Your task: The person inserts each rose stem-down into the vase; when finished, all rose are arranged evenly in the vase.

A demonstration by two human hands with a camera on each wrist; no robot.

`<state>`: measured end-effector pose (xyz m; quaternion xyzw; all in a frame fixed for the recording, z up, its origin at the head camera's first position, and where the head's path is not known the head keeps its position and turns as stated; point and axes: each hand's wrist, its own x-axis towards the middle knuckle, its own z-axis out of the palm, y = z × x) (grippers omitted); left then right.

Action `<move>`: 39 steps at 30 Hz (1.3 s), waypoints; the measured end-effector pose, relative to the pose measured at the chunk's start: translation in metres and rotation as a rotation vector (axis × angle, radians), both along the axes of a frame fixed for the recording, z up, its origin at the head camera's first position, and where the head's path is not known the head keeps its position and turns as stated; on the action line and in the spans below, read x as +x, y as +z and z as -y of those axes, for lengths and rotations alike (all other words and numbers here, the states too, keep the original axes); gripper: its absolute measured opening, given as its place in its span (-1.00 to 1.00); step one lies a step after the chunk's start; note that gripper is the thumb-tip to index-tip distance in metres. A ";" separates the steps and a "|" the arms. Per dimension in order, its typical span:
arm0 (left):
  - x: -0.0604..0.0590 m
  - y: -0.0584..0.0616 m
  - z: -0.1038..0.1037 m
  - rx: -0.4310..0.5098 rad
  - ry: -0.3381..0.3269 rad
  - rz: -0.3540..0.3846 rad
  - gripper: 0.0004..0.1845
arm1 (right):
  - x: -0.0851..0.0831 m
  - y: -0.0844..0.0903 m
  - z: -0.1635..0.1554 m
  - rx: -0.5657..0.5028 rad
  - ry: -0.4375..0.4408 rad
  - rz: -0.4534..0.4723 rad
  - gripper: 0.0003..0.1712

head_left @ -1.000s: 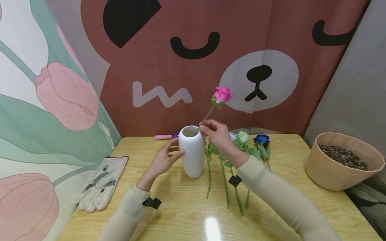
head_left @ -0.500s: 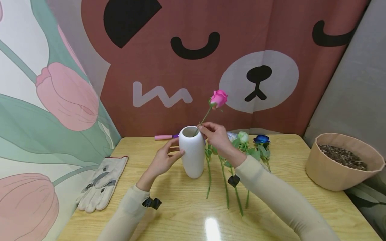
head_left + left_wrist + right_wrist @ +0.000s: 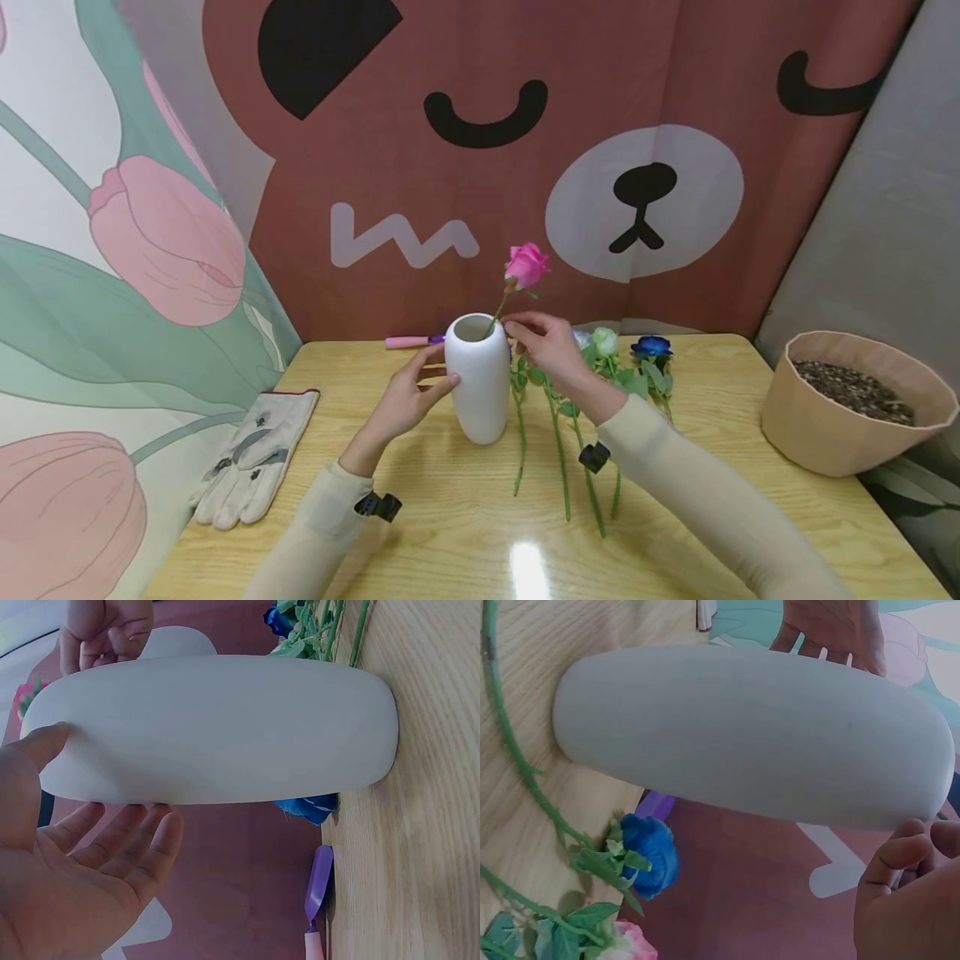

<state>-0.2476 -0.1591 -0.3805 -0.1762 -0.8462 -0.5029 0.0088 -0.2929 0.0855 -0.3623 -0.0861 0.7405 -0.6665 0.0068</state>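
Note:
A white vase (image 3: 477, 379) stands upright on the wooden table (image 3: 450, 517). A pink rose (image 3: 527, 265) leans up out of its mouth, its stem inside. My left hand (image 3: 405, 400) rests against the vase's left side with straight fingers; in the left wrist view the thumb of this hand (image 3: 82, 877) touches the vase (image 3: 217, 727). My right hand (image 3: 543, 340) hovers at the rim, its curled fingertips right beside the stem. Whether they still pinch it is unclear. The right wrist view shows the vase (image 3: 757, 735) and a thumb, no stem.
Several flowers lie right of the vase: a white rose (image 3: 604, 340), a blue rose (image 3: 650, 346) and long green stems (image 3: 559, 454). Work gloves (image 3: 255, 454) lie at the left edge. A pink-and-purple tool (image 3: 412, 341) sits behind the vase. A pot of soil (image 3: 855, 400) stands far right.
The pink rose has sunk lower and slightly left as its stem slid into the vase. My right hand has shifted a little right and down. The left hand has stayed put.

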 end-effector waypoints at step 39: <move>-0.004 -0.001 0.003 -0.024 -0.017 0.020 -0.35 | 0.006 -0.023 -0.098 0.152 0.012 0.089 -0.53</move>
